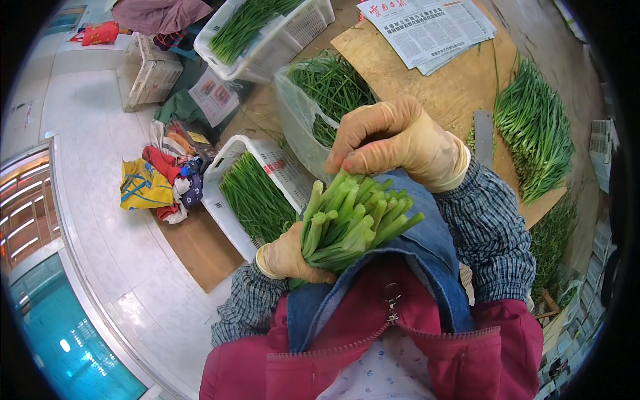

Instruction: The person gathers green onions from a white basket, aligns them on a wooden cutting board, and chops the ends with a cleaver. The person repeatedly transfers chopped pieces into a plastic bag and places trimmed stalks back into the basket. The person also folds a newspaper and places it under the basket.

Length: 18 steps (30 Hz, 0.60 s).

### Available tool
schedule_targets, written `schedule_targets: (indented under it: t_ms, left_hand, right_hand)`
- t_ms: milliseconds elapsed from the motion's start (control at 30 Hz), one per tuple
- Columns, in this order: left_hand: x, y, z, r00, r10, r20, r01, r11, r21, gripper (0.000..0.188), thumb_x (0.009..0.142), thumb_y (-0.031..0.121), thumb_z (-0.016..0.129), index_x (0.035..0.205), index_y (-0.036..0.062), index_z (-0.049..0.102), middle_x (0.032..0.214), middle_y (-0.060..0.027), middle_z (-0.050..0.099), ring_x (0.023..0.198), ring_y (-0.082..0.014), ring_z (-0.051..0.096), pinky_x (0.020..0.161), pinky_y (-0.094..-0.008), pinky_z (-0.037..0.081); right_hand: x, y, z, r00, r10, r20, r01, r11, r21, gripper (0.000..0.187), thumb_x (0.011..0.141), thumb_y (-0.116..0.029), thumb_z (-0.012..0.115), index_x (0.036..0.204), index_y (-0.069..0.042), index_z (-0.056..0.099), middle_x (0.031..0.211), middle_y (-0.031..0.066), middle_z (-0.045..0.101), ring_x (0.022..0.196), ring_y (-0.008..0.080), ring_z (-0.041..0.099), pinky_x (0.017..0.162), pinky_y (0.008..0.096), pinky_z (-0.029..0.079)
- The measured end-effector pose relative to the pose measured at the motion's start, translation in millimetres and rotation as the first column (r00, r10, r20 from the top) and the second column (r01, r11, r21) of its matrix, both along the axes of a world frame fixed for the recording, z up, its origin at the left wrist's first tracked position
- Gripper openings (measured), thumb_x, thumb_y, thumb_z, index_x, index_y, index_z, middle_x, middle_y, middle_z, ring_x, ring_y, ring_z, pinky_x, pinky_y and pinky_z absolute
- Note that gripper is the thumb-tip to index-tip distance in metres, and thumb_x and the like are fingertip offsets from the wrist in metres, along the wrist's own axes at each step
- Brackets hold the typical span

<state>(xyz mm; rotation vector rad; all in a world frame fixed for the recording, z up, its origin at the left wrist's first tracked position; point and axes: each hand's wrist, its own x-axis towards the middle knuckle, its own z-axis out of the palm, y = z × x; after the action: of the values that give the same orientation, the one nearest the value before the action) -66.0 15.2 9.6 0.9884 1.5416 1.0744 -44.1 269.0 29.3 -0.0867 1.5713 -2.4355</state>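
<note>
My left hand [291, 259], in a thin pale glove, is wrapped round a thick bunch of green vegetable stalks [347, 223]. Their pale cut ends point up towards me, fanned out above the fist. Just over the far edge of those ends is my right hand [400, 143], gloved too, its thumb and fingertips pinched together. Whatever the pinch may hold is hidden or too small to name. Beyond the hands a clear plastic bag [303, 123] lies open around loose thin green chives [333, 87].
White plastic crates [207, 180] [319, 17] with chives stand left and at the back. On the wooden board [447, 90] lie newspapers [427, 30], a cleaver blade [483, 137] and a chive heap [537, 130]. Bags and cloths [163, 173] sit on the floor at left.
</note>
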Motion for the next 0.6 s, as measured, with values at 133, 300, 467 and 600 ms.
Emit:
schedule_targets:
  t_ms: [133,300,467,600]
  left_hand:
    - [3,1,8,0.994,0.033,0.101,-0.030,0.999,-0.032,0.067,0.056,0.017,0.078,0.118,0.0096,0.053,0.108,-0.0072,0.060,0.096,-0.0203,0.057,0.086,-0.0309,0.045]
    - [4,5,10,0.982,-0.028,0.184,0.035,0.999,-0.030,0.070,0.058,0.016,0.079,0.121,0.0073,0.049,0.108,-0.0066,0.060,0.097,-0.0171,0.057,0.087,-0.0301,0.045]
    - [10,-7,-5,0.993,-0.110,0.043,0.109,0.994,0.026,0.073,0.057,0.017,0.081,0.122,0.0045,0.049,0.114,-0.0080,0.058,0.102,-0.0176,0.055,0.090,-0.0309,0.043]
    - [21,-35,-28,0.939,0.193,0.284,-0.155,0.976,-0.151,0.078,0.052,0.019,0.083,0.121,0.0040,0.050,0.119,-0.0108,0.055,0.108,-0.0224,0.052,0.095,-0.0339,0.039]
  right_hand:
    - [0,3,10,0.996,0.040,0.080,-0.044,0.998,0.055,0.014,0.075,-0.013,0.067,0.076,0.000,0.066,0.064,0.0028,0.060,0.059,0.0062,0.053,0.054,0.0199,0.041]
    - [-4,3,18,0.937,0.181,0.300,-0.219,0.970,0.100,0.012,0.072,-0.011,0.063,0.069,0.000,0.061,0.057,0.0017,0.054,0.048,0.0071,0.048,0.043,0.0215,0.035]
    - [-7,4,-22,0.857,0.405,0.320,-0.464,0.876,0.134,0.012,0.074,-0.011,0.062,0.069,0.000,0.060,0.056,0.0016,0.054,0.045,0.0076,0.048,0.040,0.0215,0.036]
    - [9,29,-69,0.958,-0.042,0.285,-0.095,0.888,0.450,0.011,0.075,-0.009,0.060,0.078,0.001,0.061,0.062,0.0033,0.056,0.048,0.0085,0.053,0.042,0.0224,0.040]
